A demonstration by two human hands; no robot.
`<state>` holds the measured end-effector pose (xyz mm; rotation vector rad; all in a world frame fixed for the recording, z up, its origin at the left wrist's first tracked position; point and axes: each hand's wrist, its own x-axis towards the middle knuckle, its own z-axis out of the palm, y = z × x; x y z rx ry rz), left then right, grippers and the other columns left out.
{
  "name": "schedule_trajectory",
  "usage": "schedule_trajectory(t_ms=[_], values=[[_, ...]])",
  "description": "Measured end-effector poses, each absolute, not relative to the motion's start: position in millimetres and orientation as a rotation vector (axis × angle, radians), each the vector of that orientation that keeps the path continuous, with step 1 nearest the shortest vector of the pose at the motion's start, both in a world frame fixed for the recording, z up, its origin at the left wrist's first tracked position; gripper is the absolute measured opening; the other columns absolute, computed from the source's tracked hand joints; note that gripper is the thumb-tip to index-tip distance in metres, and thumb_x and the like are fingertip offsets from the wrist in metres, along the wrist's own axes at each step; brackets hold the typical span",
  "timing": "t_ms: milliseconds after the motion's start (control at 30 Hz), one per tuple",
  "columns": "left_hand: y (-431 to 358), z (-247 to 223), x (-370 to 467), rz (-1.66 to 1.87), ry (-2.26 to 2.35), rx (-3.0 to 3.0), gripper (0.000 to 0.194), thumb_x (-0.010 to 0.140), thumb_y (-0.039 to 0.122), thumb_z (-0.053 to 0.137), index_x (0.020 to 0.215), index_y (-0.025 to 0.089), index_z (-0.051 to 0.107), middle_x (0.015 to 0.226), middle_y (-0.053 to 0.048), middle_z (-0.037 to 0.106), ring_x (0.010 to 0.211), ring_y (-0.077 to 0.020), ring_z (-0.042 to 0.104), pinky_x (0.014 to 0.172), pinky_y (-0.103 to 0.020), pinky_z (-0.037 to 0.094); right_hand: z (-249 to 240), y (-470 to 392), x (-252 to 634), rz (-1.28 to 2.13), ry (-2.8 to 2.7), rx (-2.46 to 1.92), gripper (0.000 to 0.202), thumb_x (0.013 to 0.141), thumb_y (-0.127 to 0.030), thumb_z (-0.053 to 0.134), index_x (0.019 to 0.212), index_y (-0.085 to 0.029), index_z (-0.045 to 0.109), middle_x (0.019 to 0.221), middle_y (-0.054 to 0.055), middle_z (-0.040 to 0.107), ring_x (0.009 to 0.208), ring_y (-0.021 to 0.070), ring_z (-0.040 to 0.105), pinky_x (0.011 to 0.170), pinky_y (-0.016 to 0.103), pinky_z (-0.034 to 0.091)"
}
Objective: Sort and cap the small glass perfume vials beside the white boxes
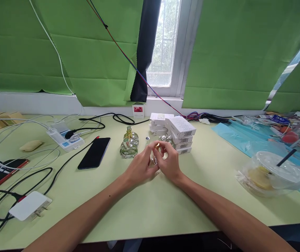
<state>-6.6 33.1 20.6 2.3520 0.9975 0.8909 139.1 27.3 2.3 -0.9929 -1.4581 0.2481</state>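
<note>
Both hands meet at the middle of the table around a small glass bottle with a gold-coloured top. My left hand has its fingers closed on the bottle from the left. From the right, my right hand pinches it near the gold top. The fingers hide much of the bottle. To the left stands a row of glass bottles with gold and silvery necks. White boxes are stacked just behind and right of my hands, with more clear glass bottles partly hidden beside them.
A black phone, a power strip, a white charger and tangled cables lie at the left. On the right are a bagged plastic cup and blue plastic sheeting. A small card stands by the wall.
</note>
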Motion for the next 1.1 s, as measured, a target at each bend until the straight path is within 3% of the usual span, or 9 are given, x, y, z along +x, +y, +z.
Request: schedule_trajectory(t_ms=[600,967,1100], values=[[33.6,19.5,-6.9,0.89,0.97,2.315,0.067,0.084,0.019,0.056,0.145,0.032,0.032,0.125,-0.006,0.06,0.056,-0.0064,0.051,0.062,-0.025,0.05,3.7,29.2,140.3,0.321,-1.405,-1.002,0.01,0.086,-0.025,0.069,0.094,-0.021,0.065,0.083,0.0,0.067,0.069,0.014,0.055,0.064,0.028,0.047],[32.4,20.8,-6.9,0.898,0.956,2.333,0.072,0.085,0.019,0.058,0.149,0.033,0.026,0.127,-0.007,0.059,0.056,-0.006,0.054,0.06,-0.024,0.047,7.7,24.5,140.9,0.243,-1.447,-0.976,0.017,0.089,-0.025,0.063,0.105,-0.021,0.065,0.09,0.004,0.069,0.076,0.0164,0.06,0.065,0.029,0.052],[34.2,17.0,-7.2,0.887,0.98,2.312,0.078,0.084,0.02,0.059,0.151,0.03,0.02,0.116,-0.007,0.065,0.057,-0.0082,0.054,0.06,-0.025,0.047,6.4,26.5,140.9,0.257,-1.433,-0.952,0.02,0.09,-0.026,0.065,0.109,-0.021,0.065,0.089,0.003,0.068,0.079,0.0164,0.062,0.066,0.029,0.052]])
